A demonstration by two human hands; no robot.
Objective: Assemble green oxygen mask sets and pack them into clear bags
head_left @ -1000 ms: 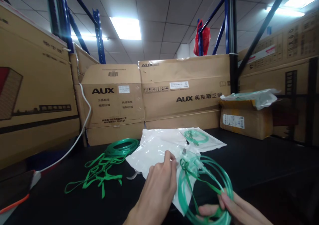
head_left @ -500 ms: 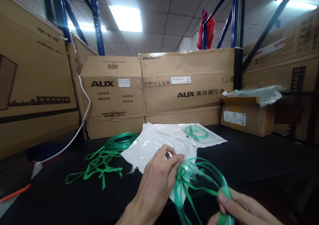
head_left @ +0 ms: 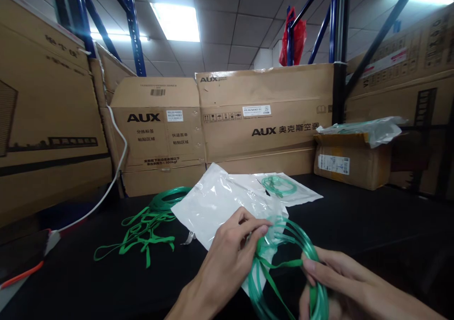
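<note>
A coil of clear green tubing (head_left: 312,254) with a flat green strap (head_left: 280,264) lies between my two hands. My right hand (head_left: 333,277) is closed around the coil's right side, thumb on top. My left hand (head_left: 234,254) has its thumb and fingers pinched together at the near edge of a shiny white plastic pouch (head_left: 216,206), against the coil's upper left. The pouch lies partly under my left hand, with its far corner raised. The clear part on the tubing is mostly hidden by my left fingers.
Loose green straps (head_left: 149,239) and another green tubing coil (head_left: 168,199) lie on the black tabletop (head_left: 372,225) to the left. A packed pouch with tubing (head_left: 280,185) sits behind. A small cardboard box (head_left: 349,164) stands at right, and large cartons (head_left: 262,145) wall the back.
The white pouch's far corner has risen, and its right part has shifted right with my left hand. My left fingers now cover the clear part. My right hand has moved slightly left.
</note>
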